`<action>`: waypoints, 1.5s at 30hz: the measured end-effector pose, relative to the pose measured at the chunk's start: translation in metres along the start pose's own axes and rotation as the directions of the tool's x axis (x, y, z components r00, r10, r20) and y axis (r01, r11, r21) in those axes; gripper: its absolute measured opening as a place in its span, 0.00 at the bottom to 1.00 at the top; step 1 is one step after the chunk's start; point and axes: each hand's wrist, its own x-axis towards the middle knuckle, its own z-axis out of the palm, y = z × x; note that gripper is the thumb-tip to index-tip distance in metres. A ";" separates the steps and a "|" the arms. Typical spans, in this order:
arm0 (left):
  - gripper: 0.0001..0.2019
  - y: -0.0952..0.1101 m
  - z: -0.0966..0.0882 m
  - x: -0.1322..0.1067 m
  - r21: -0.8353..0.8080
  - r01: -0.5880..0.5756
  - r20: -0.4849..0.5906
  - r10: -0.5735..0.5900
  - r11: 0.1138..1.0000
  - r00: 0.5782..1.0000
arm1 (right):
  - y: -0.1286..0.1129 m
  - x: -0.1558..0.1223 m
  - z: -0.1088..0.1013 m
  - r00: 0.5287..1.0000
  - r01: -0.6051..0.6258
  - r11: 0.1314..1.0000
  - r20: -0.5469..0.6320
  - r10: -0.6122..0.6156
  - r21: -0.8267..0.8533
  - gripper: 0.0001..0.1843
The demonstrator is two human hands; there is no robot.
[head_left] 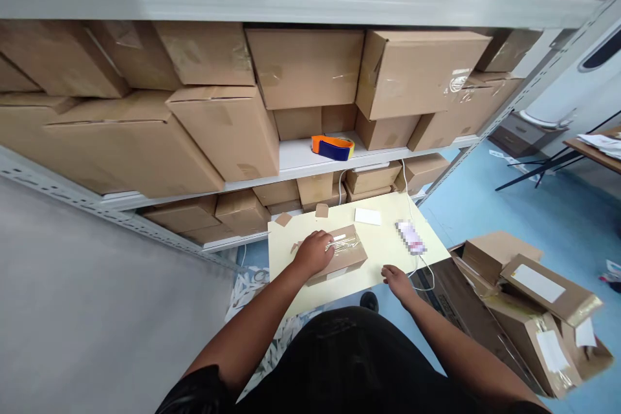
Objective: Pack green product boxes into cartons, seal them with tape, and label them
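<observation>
A taped cardboard box (356, 252) lies on the cream-coloured table in front of me. My left hand (314, 253) is on the box's left end, its fingers bent over the top beside shiny clear tape. To the right of the box, my right hand (396, 279) hovers by the table's front edge, apart from the box. Its fingers are curled in, and nothing shows between them. Behind the box lie a white card-like piece (367, 216) and small cardboard scraps (321, 210). A phone (410, 237) with a white cable rests farther right, its screen blurred.
Shelves (291, 3) packed with cardboard boxes rise behind the table (286, 297). An orange-and-blue tape dispenser (332, 147) sits on the middle shelf. Cartons with white labels (538, 284) are piled at right. Backing-paper litter (250, 288) lies on the floor at left.
</observation>
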 end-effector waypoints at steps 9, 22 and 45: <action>0.10 0.042 0.083 0.180 0.151 0.063 0.336 -0.111 0.986 0.935 | 0.020 0.054 -0.031 0.959 -0.105 0.992 0.272 0.083 0.069 0.21; 0.14 0.010 0.168 0.283 0.236 -0.181 0.616 -0.003 0.955 0.788 | 0.005 0.096 -0.083 0.857 -0.210 0.960 0.508 0.090 0.185 0.22; 0.16 0.007 0.142 0.277 0.340 -0.194 0.353 0.066 0.920 0.933 | -0.018 0.122 -0.079 0.930 -0.153 0.984 0.349 0.110 0.096 0.19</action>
